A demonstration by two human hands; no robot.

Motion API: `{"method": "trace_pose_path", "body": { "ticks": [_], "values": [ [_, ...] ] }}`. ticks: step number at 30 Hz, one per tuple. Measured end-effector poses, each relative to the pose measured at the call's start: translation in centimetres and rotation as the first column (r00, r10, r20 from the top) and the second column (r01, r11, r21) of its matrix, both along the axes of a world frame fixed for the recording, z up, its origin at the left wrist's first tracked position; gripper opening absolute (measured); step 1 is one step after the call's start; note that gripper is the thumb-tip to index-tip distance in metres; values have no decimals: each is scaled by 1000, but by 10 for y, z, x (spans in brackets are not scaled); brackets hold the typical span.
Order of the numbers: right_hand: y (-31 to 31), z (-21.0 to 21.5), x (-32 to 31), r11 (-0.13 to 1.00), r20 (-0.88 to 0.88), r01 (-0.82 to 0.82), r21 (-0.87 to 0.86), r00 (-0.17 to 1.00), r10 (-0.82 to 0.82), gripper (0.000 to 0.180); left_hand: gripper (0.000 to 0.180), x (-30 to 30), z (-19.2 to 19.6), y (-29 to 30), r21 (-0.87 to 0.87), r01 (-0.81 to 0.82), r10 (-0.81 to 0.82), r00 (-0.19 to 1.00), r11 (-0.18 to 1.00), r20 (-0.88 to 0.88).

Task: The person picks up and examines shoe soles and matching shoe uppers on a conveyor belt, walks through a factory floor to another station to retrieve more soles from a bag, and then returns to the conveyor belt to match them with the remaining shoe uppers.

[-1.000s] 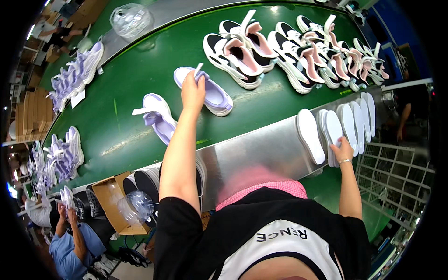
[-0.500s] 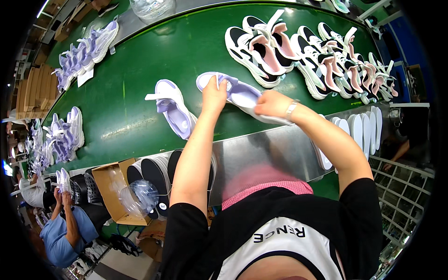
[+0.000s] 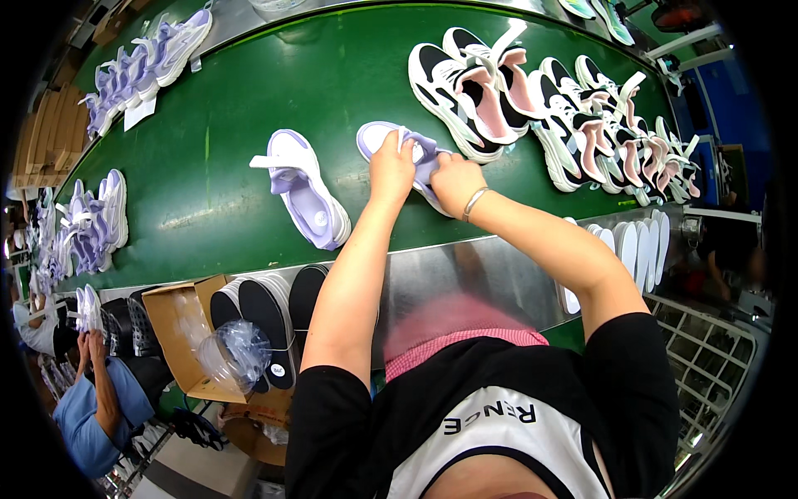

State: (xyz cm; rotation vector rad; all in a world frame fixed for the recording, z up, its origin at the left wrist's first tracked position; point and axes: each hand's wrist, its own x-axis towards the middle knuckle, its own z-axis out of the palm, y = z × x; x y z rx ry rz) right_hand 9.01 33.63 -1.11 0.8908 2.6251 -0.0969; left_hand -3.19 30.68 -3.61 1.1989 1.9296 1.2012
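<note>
A white and lavender sneaker (image 3: 371,138) lies on the green belt under both my hands, its toe pointing to the far left. My left hand (image 3: 391,172) grips the upper at the tongue, thumb and fingers closed. My right hand (image 3: 457,185) is curled at the shoe's opening, fingers bent against the lavender lining; fingertips are hidden, so I cannot tell whether they also hold something. Left of my left hand, apart from it, the matching sneaker (image 3: 336,218) stands with its strap sticking out to the left and a lavender insole showing inside.
Black, white and pink sneakers (image 3: 440,79) stand in a row at far right. More lavender sneakers (image 3: 170,54) line the left. White insoles (image 3: 628,249) and black soles (image 3: 264,312) sit along the metal edge (image 3: 449,274), near a cardboard box (image 3: 179,333). A co-worker (image 3: 104,407) handles a shoe at left.
My right hand has moved left and slightly up, from the shoe's heel end to its opening by my left hand. My left hand stays on the tongue. The whole view has shifted a little.
</note>
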Motion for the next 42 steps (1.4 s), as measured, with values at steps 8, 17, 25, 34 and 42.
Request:
{"method": "trace_pose_path", "body": {
  "ticks": [8, 17, 25, 34, 42],
  "values": [
    [-10, 66, 13, 974, 196, 171, -148, 970, -141, 24, 24, -3, -1, -1, -73, -92, 92, 996, 993, -4],
    [12, -6, -17, 962, 144, 94, -255, 988, -58, 16, 27, 1, -2, -2, -17, -133, 134, 990, 991, 43],
    [15, 9, -37, 939, 299, 6, -343, 949, 103, 23, 26, -3, -1, -2, -82, -92, 98, 993, 992, 70],
    [13, 22, -19, 911, 305, 33, -411, 947, 103, 28, 23, 1, -2, 1, -29, -85, 81, 988, 996, -129],
    [-3, 8, 21, 920, 106, -70, -386, 987, 120, 38, 20, 1, -2, 3, -20, 4, -6, 991, 1000, -134]
  ]
}}
